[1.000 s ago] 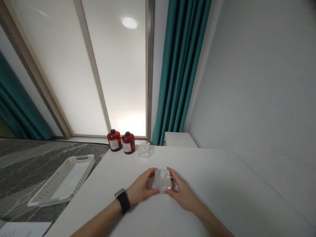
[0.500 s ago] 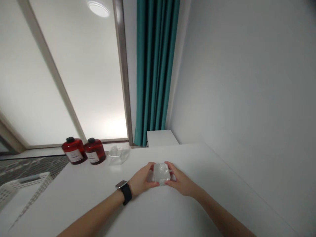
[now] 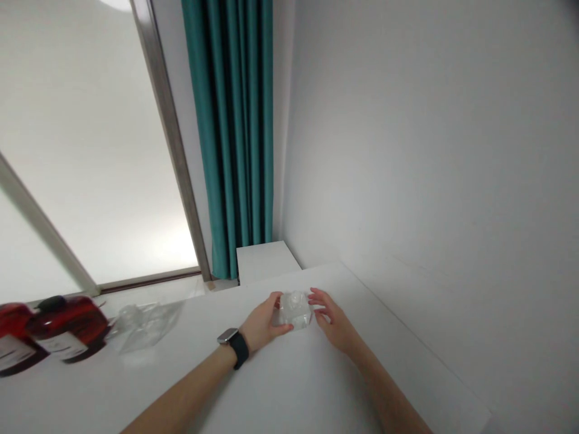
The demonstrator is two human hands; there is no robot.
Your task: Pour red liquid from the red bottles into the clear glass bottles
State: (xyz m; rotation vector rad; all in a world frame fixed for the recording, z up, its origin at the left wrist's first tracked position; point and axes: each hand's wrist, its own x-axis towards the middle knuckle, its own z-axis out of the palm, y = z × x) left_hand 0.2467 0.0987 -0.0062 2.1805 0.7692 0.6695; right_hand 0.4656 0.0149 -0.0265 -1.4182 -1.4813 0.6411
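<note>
A small, clear plastic-wrapped box (image 3: 295, 310) is at the middle of the white table (image 3: 253, 386). My left hand (image 3: 266, 320), with a dark-strapped watch (image 3: 233, 345) on its wrist, grips the box's left side between thumb and fingers. Just off the right side is my right hand (image 3: 332, 320), its fingers apart and nothing in them. What the box contains I cannot make out.
Red bottles (image 3: 67, 328) with black caps and white labels stand at the left. Beside them lies a clear plastic package (image 3: 147, 325). A wall (image 3: 407, 181) runs along the right, a teal curtain (image 3: 235, 138) and white cabinet (image 3: 266, 262) beyond the table.
My right hand has let go of the box and opened beside it, while the left keeps its grip. The view has turned to the right, so the bottles appear further left.
</note>
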